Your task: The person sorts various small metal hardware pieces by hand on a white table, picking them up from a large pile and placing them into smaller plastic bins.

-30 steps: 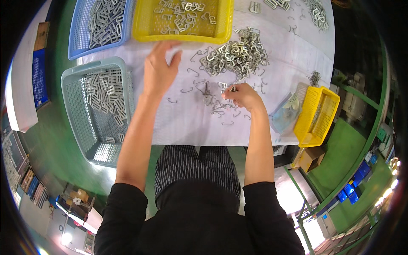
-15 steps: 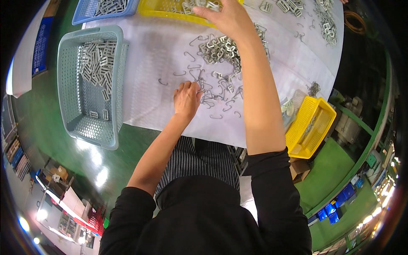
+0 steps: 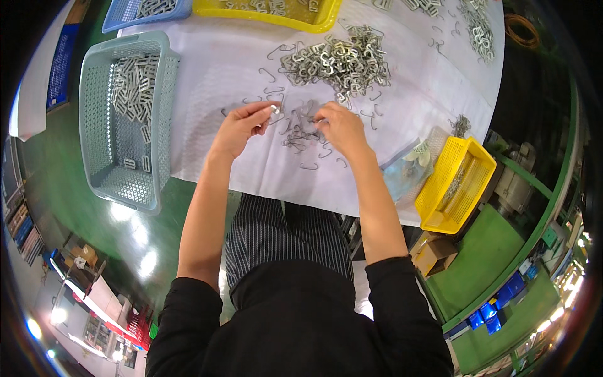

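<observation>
My left hand (image 3: 237, 131) is raised over the white-covered table, thumb and forefinger pinching a small shiny metal piece (image 3: 275, 109). To its right, my right hand (image 3: 342, 127) has its fingertips closed at the loose wire hooks (image 3: 300, 137); a thin wire seems to be between them, but it is too small to make out surely. Thin bent hooks lie scattered between and around both hands. Just beyond them is a heap of silvery metal clips (image 3: 339, 63).
A grey-blue basket (image 3: 164, 119) with flat slotted metal buckles (image 3: 133, 85) stands at left. A yellow tray (image 3: 270, 22) and a blue basket (image 3: 147, 20) hold metal parts at the far side. A smaller yellow basket (image 3: 433, 217) and a clear plastic bag (image 3: 402, 173) are at right.
My right hand has come back from the far yellow tray to the loose hooks. My left hand has lifted off the hooks and moved left, now with a small metal piece pinched in it.
</observation>
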The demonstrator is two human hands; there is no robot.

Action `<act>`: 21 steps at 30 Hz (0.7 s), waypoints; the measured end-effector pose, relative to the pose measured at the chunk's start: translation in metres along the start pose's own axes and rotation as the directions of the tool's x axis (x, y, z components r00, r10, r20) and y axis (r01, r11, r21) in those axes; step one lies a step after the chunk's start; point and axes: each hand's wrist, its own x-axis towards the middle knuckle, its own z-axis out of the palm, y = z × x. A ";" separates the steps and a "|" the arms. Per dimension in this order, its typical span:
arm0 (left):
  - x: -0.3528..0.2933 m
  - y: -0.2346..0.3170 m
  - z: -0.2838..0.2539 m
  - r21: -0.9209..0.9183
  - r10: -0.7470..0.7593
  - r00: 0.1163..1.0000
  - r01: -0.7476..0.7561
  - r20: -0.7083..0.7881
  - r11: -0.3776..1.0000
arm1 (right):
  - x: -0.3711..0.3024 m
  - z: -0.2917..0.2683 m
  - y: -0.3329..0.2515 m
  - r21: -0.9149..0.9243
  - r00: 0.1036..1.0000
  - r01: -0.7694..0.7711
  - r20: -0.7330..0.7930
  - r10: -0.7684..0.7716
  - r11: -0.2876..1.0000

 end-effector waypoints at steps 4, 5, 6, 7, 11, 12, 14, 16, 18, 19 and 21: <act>0.004 -0.005 0.001 0.190 0.063 0.996 -0.050 -0.063 0.981 | -0.015 -0.011 -0.011 0.320 0.985 -0.124 -0.074 0.156 0.939; 0.009 -0.015 -0.001 0.536 0.131 0.986 -0.055 -0.105 0.843 | -0.014 -0.013 -0.006 0.316 0.967 -0.165 -0.133 0.216 0.934; 0.012 -0.023 -0.004 0.807 0.211 0.970 -0.029 -0.119 0.590 | -0.015 -0.012 0.001 0.372 0.959 -0.205 -0.109 0.262 0.905; 0.014 -0.016 0.003 0.621 0.134 0.988 -0.056 -0.079 0.781 | -0.014 -0.011 0.013 0.425 0.945 -0.246 -0.093 0.313 0.871; 0.008 -0.003 0.012 0.410 0.082 0.996 -0.060 -0.038 0.910 | -0.013 -0.010 0.022 0.089 0.896 -0.213 -0.378 0.231 0.973; 0.008 -0.006 0.010 0.536 0.129 0.989 -0.074 -0.066 0.841 | -0.018 -0.008 0.019 0.198 0.897 -0.193 -0.361 0.254 0.961; 0.010 -0.009 0.007 0.466 0.152 0.988 -0.124 -0.022 0.876 | -0.024 -0.007 0.015 0.402 0.896 -0.141 -0.337 0.289 0.905; 0.009 -0.006 0.007 0.277 0.121 0.993 -0.113 -0.011 0.954 | -0.021 -0.009 0.012 0.463 0.862 -0.001 -0.448 0.235 0.886; 0.006 0.002 0.012 -0.042 0.031 0.999 -0.031 -0.007 0.999 | -0.022 -0.004 0.013 0.530 0.847 0.032 -0.464 0.258 0.847; 0.007 0.001 0.012 -0.096 0.020 1.000 -0.020 -0.002 0.995 | -0.026 0.003 0.013 0.571 0.855 -0.005 -0.424 0.300 0.821; 0.016 -0.002 0.014 -0.202 0.000 1.000 0.003 0.013 0.979 | -0.034 0.012 0.017 0.622 0.861 -0.108 -0.331 0.386 0.775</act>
